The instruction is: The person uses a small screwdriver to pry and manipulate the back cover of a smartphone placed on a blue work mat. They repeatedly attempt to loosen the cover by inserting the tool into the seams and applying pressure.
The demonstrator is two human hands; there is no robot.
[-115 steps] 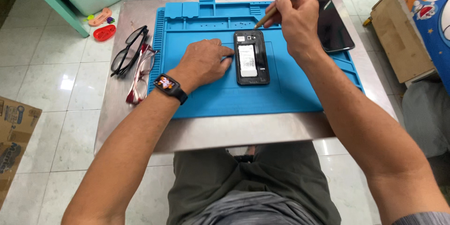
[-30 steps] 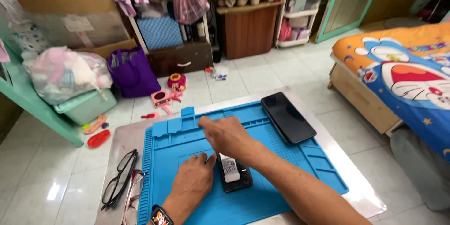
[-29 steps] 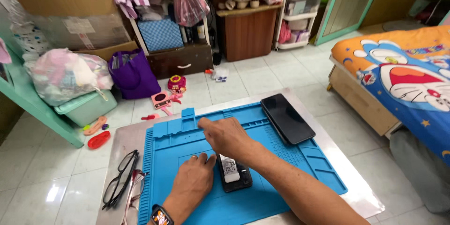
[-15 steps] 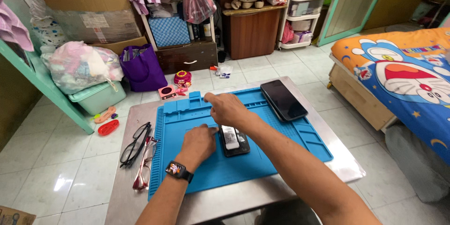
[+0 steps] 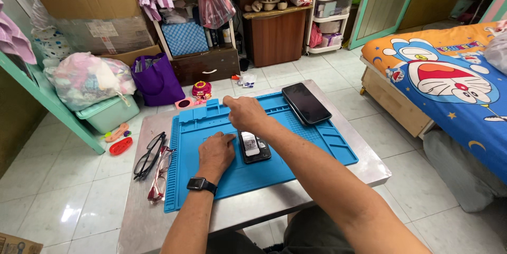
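Left hand (image 5: 215, 151) flat on the blue mat (image 5: 317, 143), fingers spread a little, holding nothing, just beside the open phone (image 5: 254, 147). A black watch (image 5: 200, 184) on that wrist. Right hand (image 5: 244, 113) held over the mat just past the phone, fingers curled together with one finger sticking out to the left; cannot tell if anything small sits between the fingertips. Open phone lying flat near the middle of the mat, back cover off, light parts showing inside, right between the two hands.

Blue mat spread on a grey tabletop (image 5: 369, 167). A second phone (image 5: 306, 103) with a dark screen resting on the far right corner of the mat, well apart from the hands. Two pairs of glasses (image 5: 150, 151) on the bare tabletop to the left of the mat. On the floor past the tabletop, a purple bag (image 5: 157, 80) and a small pink toy (image 5: 201, 90). On the right, a bed (image 5: 449, 74) with a cartoon cat blanket.
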